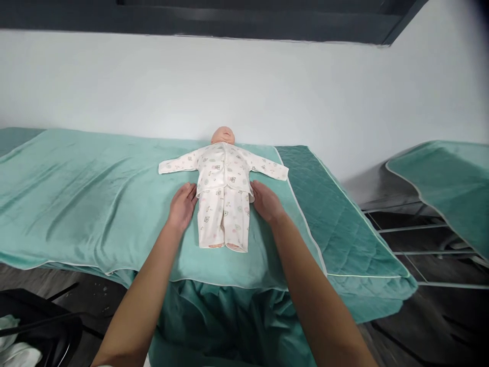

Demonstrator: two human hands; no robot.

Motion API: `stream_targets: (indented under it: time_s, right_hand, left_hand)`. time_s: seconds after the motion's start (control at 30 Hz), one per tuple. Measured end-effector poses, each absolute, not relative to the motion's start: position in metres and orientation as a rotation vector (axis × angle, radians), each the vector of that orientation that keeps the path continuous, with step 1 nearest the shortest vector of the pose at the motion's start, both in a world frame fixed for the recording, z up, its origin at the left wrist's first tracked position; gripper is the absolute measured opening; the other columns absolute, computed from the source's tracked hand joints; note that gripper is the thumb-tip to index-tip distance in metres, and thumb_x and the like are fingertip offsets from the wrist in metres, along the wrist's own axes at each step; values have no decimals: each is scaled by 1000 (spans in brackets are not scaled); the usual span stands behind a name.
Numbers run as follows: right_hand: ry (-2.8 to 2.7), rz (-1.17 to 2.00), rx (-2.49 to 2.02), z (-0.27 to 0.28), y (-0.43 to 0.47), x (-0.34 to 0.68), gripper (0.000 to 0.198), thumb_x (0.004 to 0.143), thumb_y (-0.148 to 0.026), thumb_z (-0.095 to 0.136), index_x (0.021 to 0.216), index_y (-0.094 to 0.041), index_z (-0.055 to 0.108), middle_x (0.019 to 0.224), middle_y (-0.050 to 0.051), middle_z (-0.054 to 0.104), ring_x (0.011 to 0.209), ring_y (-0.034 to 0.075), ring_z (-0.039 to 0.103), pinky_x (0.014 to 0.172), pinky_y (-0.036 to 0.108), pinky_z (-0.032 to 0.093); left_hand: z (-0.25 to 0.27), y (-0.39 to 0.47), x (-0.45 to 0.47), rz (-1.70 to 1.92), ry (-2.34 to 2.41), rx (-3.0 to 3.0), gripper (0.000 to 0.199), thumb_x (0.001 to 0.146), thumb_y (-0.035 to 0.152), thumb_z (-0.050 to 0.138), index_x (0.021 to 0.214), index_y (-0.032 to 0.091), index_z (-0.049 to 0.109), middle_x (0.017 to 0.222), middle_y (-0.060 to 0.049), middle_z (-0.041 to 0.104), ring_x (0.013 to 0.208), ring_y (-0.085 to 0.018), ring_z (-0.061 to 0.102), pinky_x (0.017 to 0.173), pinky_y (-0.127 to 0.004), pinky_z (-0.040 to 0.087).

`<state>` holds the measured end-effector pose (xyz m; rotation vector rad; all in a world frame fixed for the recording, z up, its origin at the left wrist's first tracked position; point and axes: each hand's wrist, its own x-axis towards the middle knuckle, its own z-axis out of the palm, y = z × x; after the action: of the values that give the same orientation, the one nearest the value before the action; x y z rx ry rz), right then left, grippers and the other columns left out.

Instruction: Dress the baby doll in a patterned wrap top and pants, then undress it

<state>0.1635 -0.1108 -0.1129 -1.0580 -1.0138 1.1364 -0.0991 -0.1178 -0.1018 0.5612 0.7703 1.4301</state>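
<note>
A baby doll (223, 135) lies on its back, dressed in a white patterned long-sleeved top (223, 165) and matching trousers (223, 216). Its sleeves stretch out to both sides, and the trouser legs point toward me. My left hand (184, 204) rests beside the left edge of the top's hem, fingers extended and at the cloth. On the opposite side, my right hand (266, 201) lies along the hem with its fingers stretched out, touching or very near the fabric. Whether either hand pinches any cloth is hard to see. The doll's hands and feet are mostly covered by the clothes.
Under the doll, a light green blanket (95, 193) covers a bed with a darker quilted cover (324, 204). A white wall (244, 86) stands behind. At right is a metal bed frame (420, 253); at lower left, a black chair (57, 326) with cloths.
</note>
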Motion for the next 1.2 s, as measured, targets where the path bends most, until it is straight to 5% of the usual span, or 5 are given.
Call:
stream_targets:
  time_s: [0.33, 0.77, 1.0, 1.2]
  right_hand:
    - [-890, 1539, -692, -107, -83, 154, 58, 88, -36, 70, 142, -38, 50, 137, -3, 66, 120, 21, 67, 94, 40, 62]
    - [-860, 1632, -630, -107, -67, 159, 58, 94, -36, 64, 147, -40, 43, 146, -5, 59, 127, 20, 62, 100, 38, 61]
    - [-828, 1583, -717, -107, -82, 157, 57, 86, -34, 73, 139, -34, 53, 139, -2, 64, 125, 22, 64, 101, 42, 60]
    - [-906, 1501, -764, -103, -132, 151, 56, 84, -35, 74, 137, -34, 56, 136, 1, 66, 124, 25, 63, 100, 44, 58]
  left_hand:
    - [-96, -72, -61, 1264, 723, 628, 87, 75, 28, 83, 152, 28, 43, 138, -8, 65, 121, -29, 66, 108, -46, 53]
    - [-96, -63, -52, 1306, 731, 688, 78, 80, 36, 79, 150, 29, 46, 145, -6, 60, 129, -29, 61, 113, -45, 48]
    - [-95, -83, -54, 1447, 1030, 823, 46, 83, 44, 75, 124, 27, 66, 139, -5, 64, 132, -27, 57, 113, -39, 43]
    - [-100, -116, -61, 1519, 1080, 982, 37, 84, 37, 73, 119, 27, 65, 126, -4, 67, 113, -22, 62, 100, -34, 47]
